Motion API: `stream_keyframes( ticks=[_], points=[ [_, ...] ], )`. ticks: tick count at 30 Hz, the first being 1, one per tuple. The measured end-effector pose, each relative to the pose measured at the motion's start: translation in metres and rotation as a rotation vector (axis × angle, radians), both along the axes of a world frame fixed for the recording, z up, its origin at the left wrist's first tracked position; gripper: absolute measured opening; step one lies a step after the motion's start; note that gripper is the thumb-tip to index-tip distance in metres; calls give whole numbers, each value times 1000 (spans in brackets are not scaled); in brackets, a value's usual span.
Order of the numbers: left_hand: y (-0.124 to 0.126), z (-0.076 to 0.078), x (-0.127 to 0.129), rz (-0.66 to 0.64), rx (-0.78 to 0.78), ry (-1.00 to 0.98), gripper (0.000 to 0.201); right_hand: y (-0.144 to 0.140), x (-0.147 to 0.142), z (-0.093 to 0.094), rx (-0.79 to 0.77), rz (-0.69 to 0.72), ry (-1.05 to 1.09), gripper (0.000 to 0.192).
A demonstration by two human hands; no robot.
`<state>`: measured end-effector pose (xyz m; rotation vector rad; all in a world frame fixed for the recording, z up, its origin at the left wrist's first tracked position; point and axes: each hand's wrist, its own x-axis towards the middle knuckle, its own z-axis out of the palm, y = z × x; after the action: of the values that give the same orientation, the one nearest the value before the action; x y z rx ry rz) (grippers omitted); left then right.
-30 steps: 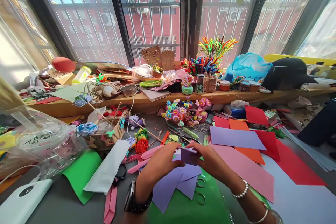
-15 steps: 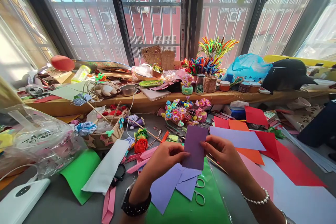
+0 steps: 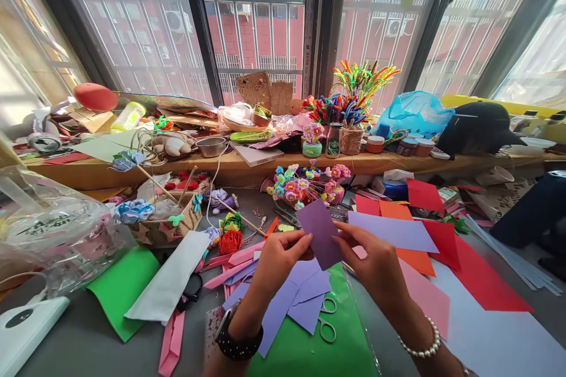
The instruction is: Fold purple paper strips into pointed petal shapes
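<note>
A small rectangle of purple paper [image 3: 320, 234] is held up above the table, tilted with its top leaning left. My left hand [image 3: 283, 259] pinches its left edge between thumb and fingers. On the opposite edge, my right hand [image 3: 369, 259] grips the sheet the same way. Below them, cut pieces of lilac paper [image 3: 283, 300] lie on a green plastic-covered sheet [image 3: 340, 347]. Scissors [image 3: 328, 318] rest there with their handle loops showing; their blades are hidden under the paper.
Red paper [image 3: 486, 277], a lilac sheet [image 3: 393, 231] and pink paper [image 3: 427, 294] spread to the right. Left lie a white paper packet [image 3: 170, 277], green paper [image 3: 126, 288] and a power bank [image 3: 30, 321]. Small crocheted flowers [image 3: 300, 185] stand behind my hands, before a cluttered sill.
The purple paper has turned from nearly upright to a leftward tilt, with both hands still on it. The whole view has shifted slightly, moving the surroundings left.
</note>
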<state>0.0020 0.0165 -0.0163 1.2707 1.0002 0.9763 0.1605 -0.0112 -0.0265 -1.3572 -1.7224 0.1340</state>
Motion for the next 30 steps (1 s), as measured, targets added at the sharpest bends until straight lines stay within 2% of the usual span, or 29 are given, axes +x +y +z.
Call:
stream_keyframes(
  ticks=[3, 7, 10, 17, 30],
  points=[
    [-1, -3, 4, -7, 8, -33, 18, 0, -7, -7, 211, -82, -169, 27],
    [-1, -5, 6, -9, -43, -142, 19, 0, -15, -14, 380, 1, -190, 36],
    [-2, -4, 6, -4, -79, -212, 22, 1, -16, -17, 410, 78, -190, 45],
    [-4, -2, 6, 20, -88, -343, 32, 5, -15, -21, 495, 218, -261, 51],
    [-1, -6, 4, 45, 1, -258, 26, 8, -17, -22, 466, 282, -248, 52]
  ],
)
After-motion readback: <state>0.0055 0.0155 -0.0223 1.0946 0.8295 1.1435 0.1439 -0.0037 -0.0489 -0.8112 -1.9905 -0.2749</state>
